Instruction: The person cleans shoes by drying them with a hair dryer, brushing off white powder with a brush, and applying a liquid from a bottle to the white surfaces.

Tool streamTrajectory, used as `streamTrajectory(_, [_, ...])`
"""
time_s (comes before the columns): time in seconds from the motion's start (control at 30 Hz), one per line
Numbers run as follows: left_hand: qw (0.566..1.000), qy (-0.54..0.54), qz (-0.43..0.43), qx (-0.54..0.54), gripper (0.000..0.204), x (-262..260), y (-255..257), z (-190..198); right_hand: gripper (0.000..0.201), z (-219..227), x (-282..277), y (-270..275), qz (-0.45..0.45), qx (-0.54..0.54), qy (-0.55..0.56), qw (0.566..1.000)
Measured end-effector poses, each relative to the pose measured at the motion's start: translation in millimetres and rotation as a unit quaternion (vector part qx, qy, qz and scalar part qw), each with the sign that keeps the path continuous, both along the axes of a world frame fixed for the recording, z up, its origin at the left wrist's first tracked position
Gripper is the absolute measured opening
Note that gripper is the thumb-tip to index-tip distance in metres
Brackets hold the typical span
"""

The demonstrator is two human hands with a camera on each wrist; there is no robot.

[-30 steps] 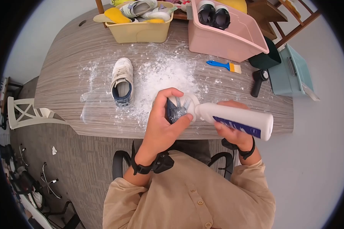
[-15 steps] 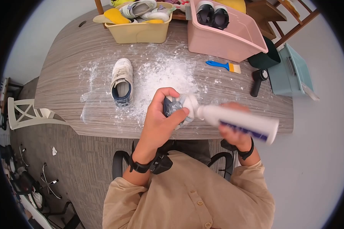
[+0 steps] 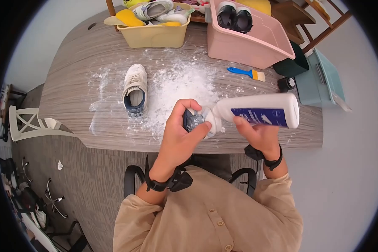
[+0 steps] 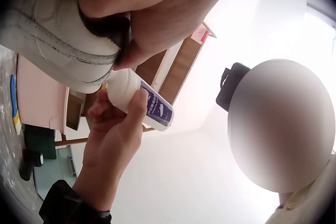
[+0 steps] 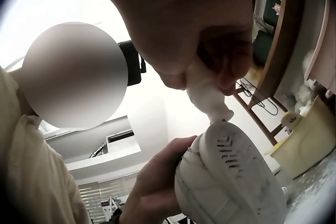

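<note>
My left hand (image 3: pixel 176 136) grips a white sneaker (image 3: pixel 194 122) by its dark blue heel, thumb on one side and fingers on the other. In the right wrist view its pale sole (image 5: pixel 236 169) faces the bottle. A white squeeze bottle (image 3: pixel 256 103) with a blue label is held by my right hand (image 3: pixel 260 136), lying slanted with its neck toward the shoe. The bottle's nozzle (image 5: pixel 221 115) is right at the edge of the sole. To the left, a matching sneaker (image 3: pixel 134 80) rests on the table.
White powder (image 3: pixel 185 77) is spread over the table (image 3: pixel 71 75). Behind stand a yellow bin (image 3: pixel 153 37) of shoes and a pink bin (image 3: pixel 248 50) with black shoes. A blue-handled brush (image 3: pixel 245 73), a black tool (image 3: pixel 286 84) and a teal bin (image 3: pixel 317 86) are at right.
The base of the bottle has swung up and away from me, now overlapping part of the black tool. My left hand has turned the sneaker slightly while keeping hold of it.
</note>
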State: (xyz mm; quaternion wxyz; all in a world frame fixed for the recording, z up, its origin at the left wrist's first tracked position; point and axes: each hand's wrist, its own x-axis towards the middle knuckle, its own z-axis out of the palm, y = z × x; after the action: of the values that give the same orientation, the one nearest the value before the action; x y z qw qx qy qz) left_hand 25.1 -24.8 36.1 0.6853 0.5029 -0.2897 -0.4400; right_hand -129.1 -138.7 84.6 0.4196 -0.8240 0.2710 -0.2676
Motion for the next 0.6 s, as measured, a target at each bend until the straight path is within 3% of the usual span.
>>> streamTrajectory(0.03, [1.0, 0.009, -0.003, -0.003, 0.031, -1.4, -0.8, 0.9, 0.03, -0.8, -2.3, 0.9, -0.008, 0.078, 0.014, 0.997])
streamTrajectory(0.13, [1.0, 0.01, -0.011, -0.012, 0.03, -3.2, -2.4, -4.0, 0.033, -12.0, -3.8, -2.0, 0.018, -0.065, -0.092, 0.993])
streamTrajectory(0.3, [1.0, 0.0, -0.014, -0.013, 0.029, -6.0, -3.1, -5.1, 0.039, -17.1, -12.9, -6.6, 0.054, -0.152, -0.102, 0.982])
streamTrajectory(0.47, [1.0, -0.019, 0.023, -0.001, 0.027, -0.5, -4.5, -8.9, 0.039, -13.3, -17.1, -2.3, 0.111, -0.141, -0.052, 0.983])
streamTrajectory(0.5, [1.0, -0.016, 0.021, -0.001, 0.027, -0.2, -4.7, -7.3, 0.039, -17.4, -19.1, 1.9, 0.075, -0.103, -0.052, 0.991])
streamTrajectory(0.6, [1.0, 0.01, 0.018, 0.001, 0.026, 0.2, -4.3, -3.9, 0.039, -20.9, -19.6, 0.8, 0.081, -0.116, -0.053, 0.989])
